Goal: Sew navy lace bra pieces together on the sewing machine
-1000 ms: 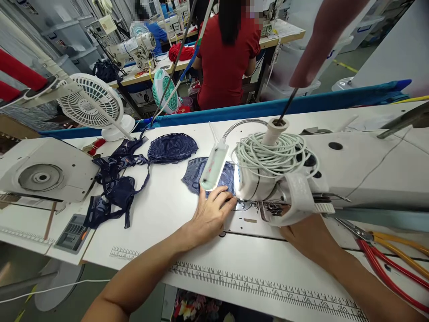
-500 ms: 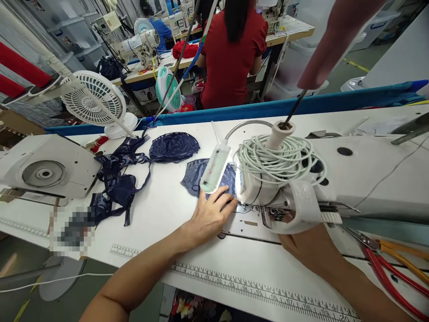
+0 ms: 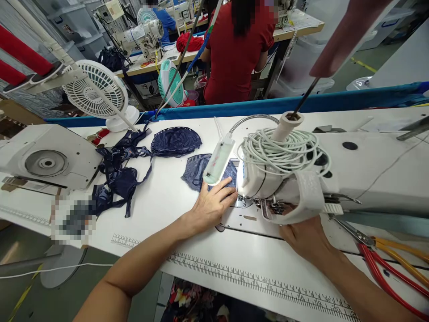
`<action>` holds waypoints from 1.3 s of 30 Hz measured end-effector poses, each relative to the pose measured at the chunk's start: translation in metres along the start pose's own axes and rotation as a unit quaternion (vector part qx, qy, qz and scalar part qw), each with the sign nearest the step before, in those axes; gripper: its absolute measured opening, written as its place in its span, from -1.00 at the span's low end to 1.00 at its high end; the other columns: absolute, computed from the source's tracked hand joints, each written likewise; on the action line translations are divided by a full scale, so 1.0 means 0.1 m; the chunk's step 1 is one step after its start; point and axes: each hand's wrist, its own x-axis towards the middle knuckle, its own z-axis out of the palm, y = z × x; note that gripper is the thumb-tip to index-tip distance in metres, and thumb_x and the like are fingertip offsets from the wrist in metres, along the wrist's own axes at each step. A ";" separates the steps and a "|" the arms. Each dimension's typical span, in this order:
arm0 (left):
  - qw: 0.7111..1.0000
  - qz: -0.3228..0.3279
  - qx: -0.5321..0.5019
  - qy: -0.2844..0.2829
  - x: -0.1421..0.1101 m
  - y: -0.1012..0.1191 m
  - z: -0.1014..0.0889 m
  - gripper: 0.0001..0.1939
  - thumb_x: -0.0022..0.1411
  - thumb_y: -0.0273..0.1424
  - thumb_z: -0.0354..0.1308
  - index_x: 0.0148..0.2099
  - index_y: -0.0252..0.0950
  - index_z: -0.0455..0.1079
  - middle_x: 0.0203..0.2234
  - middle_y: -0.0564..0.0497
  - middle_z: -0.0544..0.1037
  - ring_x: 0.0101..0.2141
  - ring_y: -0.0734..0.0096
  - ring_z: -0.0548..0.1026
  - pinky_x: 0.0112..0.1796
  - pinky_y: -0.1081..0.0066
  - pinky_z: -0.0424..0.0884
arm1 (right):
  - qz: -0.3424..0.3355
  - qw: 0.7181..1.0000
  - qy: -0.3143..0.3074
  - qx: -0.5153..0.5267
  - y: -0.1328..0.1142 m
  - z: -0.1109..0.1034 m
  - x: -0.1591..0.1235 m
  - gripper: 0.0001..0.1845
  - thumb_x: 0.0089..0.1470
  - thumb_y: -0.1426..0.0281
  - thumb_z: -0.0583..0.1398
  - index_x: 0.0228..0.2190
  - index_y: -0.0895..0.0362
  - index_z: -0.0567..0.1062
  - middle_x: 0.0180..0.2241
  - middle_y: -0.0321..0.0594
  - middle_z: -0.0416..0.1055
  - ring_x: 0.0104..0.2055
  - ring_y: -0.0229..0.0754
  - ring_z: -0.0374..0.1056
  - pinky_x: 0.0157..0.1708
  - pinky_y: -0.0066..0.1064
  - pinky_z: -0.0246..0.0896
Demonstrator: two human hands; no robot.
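Note:
My left hand (image 3: 212,206) lies flat beside the sewing machine's needle area, fingers stretched out, its fingertips at the near edge of a dark blue lace piece (image 3: 192,172). A pale lamp (image 3: 218,162) on a bendy metal neck covers part of that piece. On the right, my right hand (image 3: 305,238) reaches under the white sewing machine head (image 3: 258,181); the machine hides its fingers, so what they touch cannot be seen. A dark blue moulded cup (image 3: 176,142) rests farther back on the table. Left of it lies a heap of dark blue bra pieces (image 3: 124,183).
Scissors with red handles (image 3: 375,264) and another orange-handled tool (image 3: 398,250) lie at the right. A coil of pale cord (image 3: 284,150) sits on the machine. A white fan (image 3: 97,91) stands back left. A ruler strip (image 3: 254,279) runs along the front edge. A person in red (image 3: 234,58) sits beyond.
The camera view has shifted slightly. Both hands keep nearly the same places by the machine; the lace piece and the heap appear unmoved.

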 end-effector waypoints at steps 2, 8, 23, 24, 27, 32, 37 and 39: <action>1.000 0.000 -0.019 0.003 0.00 -0.03 0.00 -0.45 0.06 -0.70 0.00 0.11 -0.31 0.35 -0.04 -0.14 0.53 0.18 0.08 0.30 0.21 -0.38 -0.35 | -0.019 1.000 0.009 -0.009 0.00 0.01 0.00 -0.74 0.12 0.55 0.03 -0.37 0.16 0.51 -0.63 -0.30 0.30 -0.61 -0.26 0.16 -0.58 -0.40 -0.04; 0.998 -0.017 -0.057 -0.011 0.01 -0.05 -0.02 -0.44 0.04 -0.67 0.03 0.10 -0.25 0.36 -0.02 -0.11 0.53 0.17 0.10 0.31 0.19 -0.40 -0.36 | -0.036 0.997 0.056 -0.036 -0.08 -0.01 0.08 -0.72 0.09 0.59 0.02 -0.32 0.15 0.51 -0.62 -0.31 0.20 -0.57 -0.23 0.09 -0.51 -0.35 -0.04; 0.999 -0.014 -0.039 -0.023 -0.07 0.04 -0.06 -0.45 0.09 -0.65 0.06 0.14 -0.24 0.36 -0.08 -0.10 0.56 0.17 0.01 0.30 0.16 -0.49 -0.31 | -0.065 0.996 0.061 -0.024 -0.14 -0.10 0.11 -0.74 0.10 0.62 0.10 -0.22 0.14 0.48 -0.48 -0.21 0.34 -0.45 -0.16 0.24 -0.47 -0.35 0.07; 0.999 -0.012 -0.036 -0.024 -0.07 0.04 -0.06 -0.45 0.10 -0.64 0.07 0.15 -0.25 0.36 -0.08 -0.11 0.55 0.17 0.00 0.30 0.16 -0.49 -0.30 | -0.069 0.996 0.061 -0.020 -0.14 -0.11 0.12 -0.75 0.11 0.61 0.10 -0.22 0.13 0.48 -0.48 -0.21 0.34 -0.45 -0.17 0.24 -0.47 -0.35 0.08; 1.000 -0.007 -0.023 -0.015 -0.09 0.05 -0.04 -0.48 0.14 -0.63 0.07 0.16 -0.26 0.35 -0.09 -0.14 0.55 0.16 -0.02 0.30 0.15 -0.50 -0.28 | -0.082 0.995 0.044 -0.019 -0.15 -0.14 0.11 -0.80 0.12 0.57 0.14 -0.22 0.12 0.47 -0.51 -0.24 0.35 -0.46 -0.17 0.26 -0.46 -0.34 0.14; 1.000 -0.017 -0.007 -0.004 -0.07 0.05 -0.02 -0.44 0.13 -0.68 0.05 0.18 -0.27 0.31 -0.04 -0.12 0.54 0.18 0.00 0.28 0.15 -0.49 -0.23 | -0.076 0.996 0.035 -0.028 -0.10 -0.10 0.03 -0.85 0.14 0.46 0.18 -0.22 0.11 0.51 -0.47 -0.19 0.42 -0.43 -0.14 0.33 -0.42 -0.31 0.23; 0.999 -0.022 -0.023 -0.012 -0.02 0.00 -0.02 -0.44 0.12 -0.69 0.03 0.16 -0.24 0.34 -0.01 -0.11 0.53 0.19 0.02 0.27 0.17 -0.46 -0.23 | -0.012 0.999 0.014 -0.032 -0.02 -0.03 -0.01 -0.71 0.22 0.44 0.02 -0.38 0.14 0.52 -0.64 -0.28 0.27 -0.64 -0.27 0.12 -0.64 -0.40 -0.07; 0.999 -0.020 -0.036 -0.008 -0.01 -0.02 -0.02 -0.43 0.09 -0.70 0.02 0.13 -0.23 0.35 -0.03 -0.08 0.54 0.18 0.05 0.28 0.18 -0.45 -0.28 | 0.010 1.000 0.002 -0.028 -0.02 -0.02 -0.01 -0.68 0.23 0.44 0.00 -0.39 0.14 0.52 -0.67 -0.31 0.21 -0.64 -0.26 0.08 -0.65 -0.40 -0.16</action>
